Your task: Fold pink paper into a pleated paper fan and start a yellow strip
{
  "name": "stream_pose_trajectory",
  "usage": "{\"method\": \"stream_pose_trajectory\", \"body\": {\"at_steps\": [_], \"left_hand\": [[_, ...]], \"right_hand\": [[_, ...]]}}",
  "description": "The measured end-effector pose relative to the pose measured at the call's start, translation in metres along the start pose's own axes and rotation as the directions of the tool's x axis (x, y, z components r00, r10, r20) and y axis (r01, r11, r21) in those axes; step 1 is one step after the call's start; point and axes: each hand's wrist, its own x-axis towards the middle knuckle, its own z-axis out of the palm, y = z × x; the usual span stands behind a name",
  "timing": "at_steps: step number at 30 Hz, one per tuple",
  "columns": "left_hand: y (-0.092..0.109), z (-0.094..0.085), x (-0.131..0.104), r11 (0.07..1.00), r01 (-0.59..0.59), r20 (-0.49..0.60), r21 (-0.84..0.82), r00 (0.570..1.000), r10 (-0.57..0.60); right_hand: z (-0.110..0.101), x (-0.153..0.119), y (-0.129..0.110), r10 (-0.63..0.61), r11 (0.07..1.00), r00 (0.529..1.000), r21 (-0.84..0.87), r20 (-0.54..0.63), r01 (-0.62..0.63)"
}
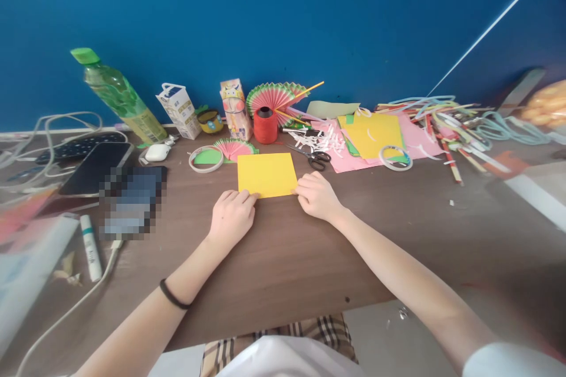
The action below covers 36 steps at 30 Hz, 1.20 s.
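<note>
A yellow sheet of paper [267,173] lies on the brown table in front of me. My left hand [233,213] has its fingers curled at the sheet's near left edge. At the near right corner, my right hand [319,195] pinches the paper between thumb and fingers. Just beyond the sheet are a pink and green folded paper fan [236,148] and black-handled scissors [317,159]. A red spool of thread [266,127] stands behind, with a larger pleated paper fan [274,97] near it.
Two tape rolls [206,159] [395,158] flank the sheet. Behind are paper scraps [321,140], yellow and pink paper [375,134], and several sticks [451,159]. To the left are a green bottle [121,94], small cartons [179,111], phones [97,168], a marker [91,247] and cables.
</note>
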Motion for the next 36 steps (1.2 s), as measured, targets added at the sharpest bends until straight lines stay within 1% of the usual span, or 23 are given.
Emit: {"method": "stream_pose_trajectory", "body": {"at_steps": [3, 6, 10, 13, 18, 22, 24, 28, 31, 36], "left_hand": [[-0.005, 0.001, 0.002, 0.999, 0.017, -0.005, -0.034, 1.0, -0.018], [-0.007, 0.002, 0.005, 0.998, 0.021, 0.017, -0.052, 1.0, -0.02], [-0.007, 0.002, 0.006, 0.999, 0.035, 0.024, 0.0, 0.999, -0.035], [-0.008, 0.0, 0.005, 0.999, 0.023, 0.021, 0.042, 0.999, -0.024], [-0.01, -0.001, 0.005, 1.0, 0.021, 0.028, 0.02, 0.999, -0.021], [-0.01, 0.004, 0.005, 0.993, 0.107, 0.025, -0.044, 0.994, -0.106], [-0.01, 0.005, 0.006, 0.981, 0.166, 0.048, -0.1, 0.986, -0.162], [-0.011, 0.006, 0.008, 0.95, 0.25, 0.116, -0.189, 0.966, -0.231], [-0.012, 0.006, 0.01, 0.93, 0.292, 0.159, -0.225, 0.952, -0.26], [-0.014, 0.007, 0.012, 0.916, 0.308, 0.195, -0.257, 0.945, -0.262]], "right_hand": [[-0.002, 0.002, -0.003, 0.021, 1.0, 1.0, 0.013, -0.004, -0.021], [-0.002, 0.004, -0.005, 0.057, 0.998, 0.998, 0.023, 0.002, -0.057], [0.001, 0.005, -0.003, 0.083, 0.996, 0.997, 0.017, 0.012, -0.083], [0.003, 0.005, -0.002, 0.092, 0.996, 0.995, 0.015, 0.033, -0.093], [0.003, 0.007, -0.003, 0.093, 0.996, 0.994, -0.009, 0.062, -0.093], [0.004, 0.009, -0.005, 0.137, 0.99, 0.989, -0.033, 0.053, -0.135], [0.005, 0.01, -0.007, 0.171, 0.985, 0.984, -0.022, 0.057, -0.17], [0.005, 0.011, -0.007, 0.253, 0.966, 0.964, 0.038, 0.084, -0.257], [0.006, 0.012, -0.008, 0.304, 0.946, 0.948, 0.082, 0.097, -0.312], [0.005, 0.013, -0.008, 0.354, 0.923, 0.927, 0.112, 0.126, -0.368]]}}
